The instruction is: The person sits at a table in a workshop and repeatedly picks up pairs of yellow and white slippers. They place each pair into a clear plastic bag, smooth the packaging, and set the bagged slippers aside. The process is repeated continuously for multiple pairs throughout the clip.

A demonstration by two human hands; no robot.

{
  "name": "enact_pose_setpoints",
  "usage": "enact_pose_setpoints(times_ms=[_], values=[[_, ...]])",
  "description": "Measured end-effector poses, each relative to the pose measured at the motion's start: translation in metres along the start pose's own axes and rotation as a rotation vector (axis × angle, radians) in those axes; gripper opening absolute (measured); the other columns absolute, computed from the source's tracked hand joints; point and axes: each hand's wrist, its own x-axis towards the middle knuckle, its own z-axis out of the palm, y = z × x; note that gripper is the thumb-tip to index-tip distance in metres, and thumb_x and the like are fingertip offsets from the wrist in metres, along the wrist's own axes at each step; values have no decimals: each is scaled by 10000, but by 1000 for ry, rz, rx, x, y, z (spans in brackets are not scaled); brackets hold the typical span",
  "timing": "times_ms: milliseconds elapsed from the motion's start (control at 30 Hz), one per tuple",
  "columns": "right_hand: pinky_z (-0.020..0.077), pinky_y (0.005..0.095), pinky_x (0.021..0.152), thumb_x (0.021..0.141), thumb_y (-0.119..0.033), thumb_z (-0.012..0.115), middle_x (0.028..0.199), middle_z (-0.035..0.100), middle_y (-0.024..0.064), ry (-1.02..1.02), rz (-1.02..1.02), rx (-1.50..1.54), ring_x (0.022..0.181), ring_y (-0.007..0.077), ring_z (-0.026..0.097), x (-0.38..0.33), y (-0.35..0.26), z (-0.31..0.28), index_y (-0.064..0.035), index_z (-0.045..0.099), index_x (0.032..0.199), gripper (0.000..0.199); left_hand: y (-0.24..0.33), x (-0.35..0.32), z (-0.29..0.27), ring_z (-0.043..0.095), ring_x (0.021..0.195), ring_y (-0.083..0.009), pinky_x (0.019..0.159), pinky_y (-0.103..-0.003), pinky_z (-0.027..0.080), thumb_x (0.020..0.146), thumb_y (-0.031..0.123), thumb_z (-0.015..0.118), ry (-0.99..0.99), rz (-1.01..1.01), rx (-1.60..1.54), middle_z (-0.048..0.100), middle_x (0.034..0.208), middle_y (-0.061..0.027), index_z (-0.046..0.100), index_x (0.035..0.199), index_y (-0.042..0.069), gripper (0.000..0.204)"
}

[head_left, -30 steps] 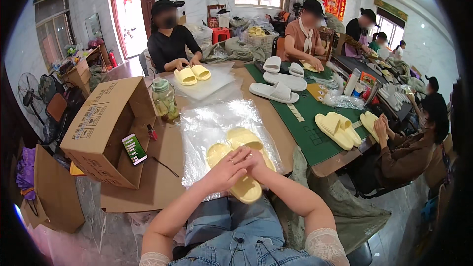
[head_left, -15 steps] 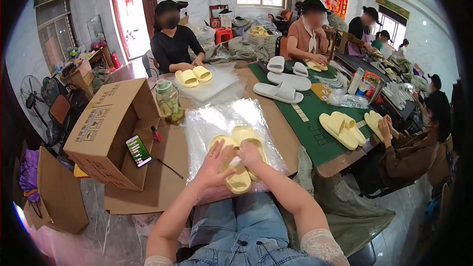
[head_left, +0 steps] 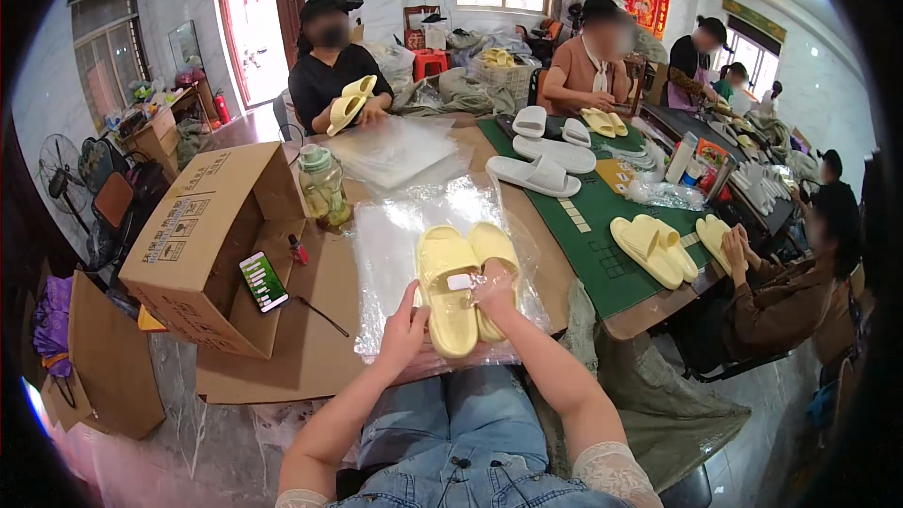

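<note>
A pair of pale yellow slippers lies side by side, toes away from me, on a stack of clear plastic bags (head_left: 381, 254). My left hand (head_left: 403, 331) is at the outer edge of the left slipper (head_left: 453, 320), thumb and forefinger apart. Over the footbed of the right slipper (head_left: 491, 243) my right hand (head_left: 494, 292) has its fingers curled. Their tips are at one end of a small white label (head_left: 459, 281), which shows against the left slipper just below its strap. Part of the right slipper is hidden under that hand.
On my left stand an open cardboard box (head_left: 202, 235), a phone (head_left: 263, 282), a small red bottle (head_left: 298, 250) and a lidded jar (head_left: 323, 190). Grey slippers (head_left: 536, 174) and more yellow slippers (head_left: 654, 249) lie on the green mat. Co-workers sit around the tables; one handles yellow slippers (head_left: 350, 105).
My left hand has drawn back to the left, off the slippers. The left slipper now lies straighter and is more exposed. Across the table, a co-worker has lifted a pair of yellow slippers.
</note>
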Motion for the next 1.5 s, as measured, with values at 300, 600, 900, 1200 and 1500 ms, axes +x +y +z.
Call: enact_pose_setpoints(times_ms=[300, 600, 900, 1200, 1500], values=[[543, 502, 768, 907, -337, 656, 886, 687, 254, -7, 238, 30, 854, 419, 684, 20, -35, -39, 6, 609, 941, 348, 14, -20, -15, 635, 667, -206, 687, -350, 525, 1006, 94, 533, -128, 49, 80, 643, 750, -126, 438, 1504, 66, 508], [529, 536, 725, 919, -307, 646, 857, 628, 261, 228, -54, -73, 819, 416, 663, 32, 20, 8, 0, 557, 993, 328, 44, -40, -40, 642, 665, -207, 707, -336, 529, 984, 127, 569, -384, 88, 234, 662, 750, -116, 425, 1517, 67, 556], [474, 514, 976, 907, -351, 676, 1301, 544, 269, -144, -102, 56, 1208, 430, 517, -12, 6, -14, 30, 416, 1430, 697, 22, 25, -56, 637, 1083, -314, 926, -416, 515, 882, 446, 724, -111, 138, 427, 677, 1245, -131, 605, 1364, 97, 606], [550, 369, 768, 884, -233, 728, 1008, 707, 170, -1008, -217, 618, 890, 282, 691, -85, -73, -192, -46, 715, 1128, 308, -58, 32, -14, 387, 1427, -435, 1198, -502, 275, 984, 358, 567, -7, 258, 597, 448, 1516, -266, 405, 1495, -8, 649], [560, 421, 761, 868, -448, 719, 910, 735, 144, -276, -5, -29, 849, 314, 710, 16, -17, -115, -39, 745, 942, 416, -64, 29, -9, 418, 1412, -413, 1191, -521, 285, 997, 391, 553, 45, 272, 674, 479, 1497, -248, 414, 1480, -45, 665]])
